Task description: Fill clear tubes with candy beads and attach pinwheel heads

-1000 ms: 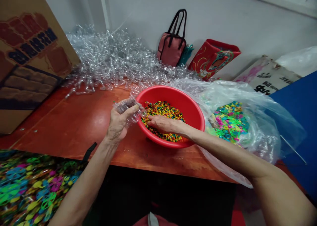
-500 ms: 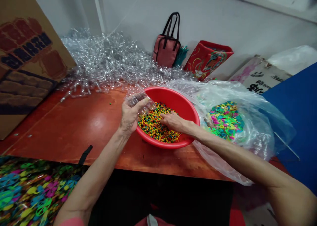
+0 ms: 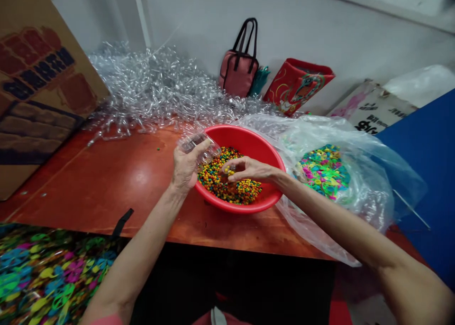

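Indoor scene under moderate, diffuse light; a soft patch of glare lies on the counter (image 3: 142,201). Deep shadow fills the area beneath it. Fine detail is slightly soft, and wide-angle distortion stretches the edges.

We count 1 red basin (image 3: 265,147), 1 pink handbag (image 3: 239,73), 1 tiger-print gift bag (image 3: 296,85) and 1 brown cardboard box (image 3: 46,88); we can't count the beads (image 3: 249,191)
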Available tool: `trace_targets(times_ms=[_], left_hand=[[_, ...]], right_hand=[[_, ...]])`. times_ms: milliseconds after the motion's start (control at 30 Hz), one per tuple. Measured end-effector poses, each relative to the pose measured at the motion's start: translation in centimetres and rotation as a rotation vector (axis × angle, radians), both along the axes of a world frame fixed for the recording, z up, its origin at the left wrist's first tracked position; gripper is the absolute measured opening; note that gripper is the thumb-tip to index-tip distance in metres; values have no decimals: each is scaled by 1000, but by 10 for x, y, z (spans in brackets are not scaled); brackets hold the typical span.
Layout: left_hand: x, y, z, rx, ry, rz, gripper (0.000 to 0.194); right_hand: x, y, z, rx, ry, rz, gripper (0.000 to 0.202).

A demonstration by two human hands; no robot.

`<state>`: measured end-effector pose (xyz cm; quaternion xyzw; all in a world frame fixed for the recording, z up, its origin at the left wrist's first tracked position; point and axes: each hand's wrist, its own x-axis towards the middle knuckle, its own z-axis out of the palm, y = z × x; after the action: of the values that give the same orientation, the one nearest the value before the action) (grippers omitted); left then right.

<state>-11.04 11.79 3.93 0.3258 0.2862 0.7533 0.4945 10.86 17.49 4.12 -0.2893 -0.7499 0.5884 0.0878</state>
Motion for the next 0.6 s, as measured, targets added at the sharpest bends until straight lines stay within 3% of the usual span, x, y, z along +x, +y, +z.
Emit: trace_targets(times_ms=[200,367,467,600], left_hand=[[-3,-2,0,-13,4,-25,30],[-3,-5,1,-16,21,-39,28],[-3,-5,1,-12,21,-42,26],[-3,-6,1,-16,20,-41,25]], right_hand=[[21,2,6,-111,224,-184,61],[27,4,6,-165,338,-276,60],[26,10,10,-108,314,-319,53],[13,36,8,86,197,-412,45]])
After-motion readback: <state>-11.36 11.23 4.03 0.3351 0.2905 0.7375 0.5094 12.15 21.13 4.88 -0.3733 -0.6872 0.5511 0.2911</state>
